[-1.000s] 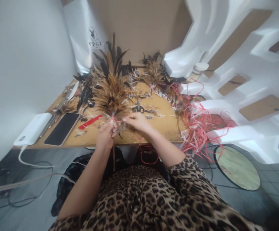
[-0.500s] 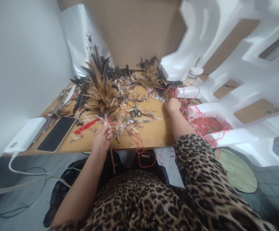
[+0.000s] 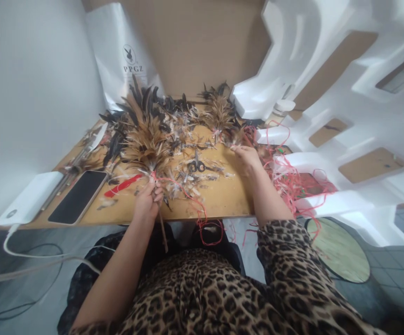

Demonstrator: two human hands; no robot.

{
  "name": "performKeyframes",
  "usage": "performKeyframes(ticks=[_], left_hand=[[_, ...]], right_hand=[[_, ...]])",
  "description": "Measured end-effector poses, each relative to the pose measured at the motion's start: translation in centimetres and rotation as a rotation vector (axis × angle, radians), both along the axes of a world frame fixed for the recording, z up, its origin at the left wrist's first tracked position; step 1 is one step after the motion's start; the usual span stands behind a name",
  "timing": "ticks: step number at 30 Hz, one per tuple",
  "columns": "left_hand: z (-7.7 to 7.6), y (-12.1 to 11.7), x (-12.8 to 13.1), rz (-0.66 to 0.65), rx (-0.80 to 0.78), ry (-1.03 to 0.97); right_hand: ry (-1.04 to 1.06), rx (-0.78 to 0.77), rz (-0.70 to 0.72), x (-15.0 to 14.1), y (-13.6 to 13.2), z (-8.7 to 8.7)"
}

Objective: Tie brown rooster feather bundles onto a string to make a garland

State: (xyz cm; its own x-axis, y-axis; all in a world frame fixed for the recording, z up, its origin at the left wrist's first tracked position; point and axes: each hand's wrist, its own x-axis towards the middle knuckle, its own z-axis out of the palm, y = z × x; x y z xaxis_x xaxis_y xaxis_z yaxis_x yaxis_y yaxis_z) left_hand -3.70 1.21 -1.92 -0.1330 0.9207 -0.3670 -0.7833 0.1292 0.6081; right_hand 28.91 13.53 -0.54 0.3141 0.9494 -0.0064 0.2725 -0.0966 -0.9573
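Holding a thin stick [image 3: 162,228] in closely curled fingers, the left hand [image 3: 149,199] has the feather bundle [image 3: 146,142] just beyond it over the surface [image 3: 222,200], long axis pointing away from the near edge and leaning left. Well apart to the bundle's right, the right hand [image 3: 248,158] has fingertips pinched together, apparently on a small feather tuft [image 3: 235,138], far nearer it than the left.

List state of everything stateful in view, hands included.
Left hand: closed around stick
Right hand: pinching feather tuft
Feather bundle: bound
Red string: tied around bundle, tail loose
Scissors: lying down, blades apparently shut
Phone: screen dark
White box: cable attached
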Motion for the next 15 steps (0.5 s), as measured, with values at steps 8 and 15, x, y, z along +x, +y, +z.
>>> performKeyframes(ticks=[8,15], left_hand=[[-0.4,0.2,0.5,0.03,0.046,0.085],[-0.8,0.1,1.0,0.077,0.103,0.165]], right_hand=[[0.376,0.194,0.514,-9.8,-5.4,2.1],[0.479,0.113,0.861,-18.1,-8.5,1.2]])
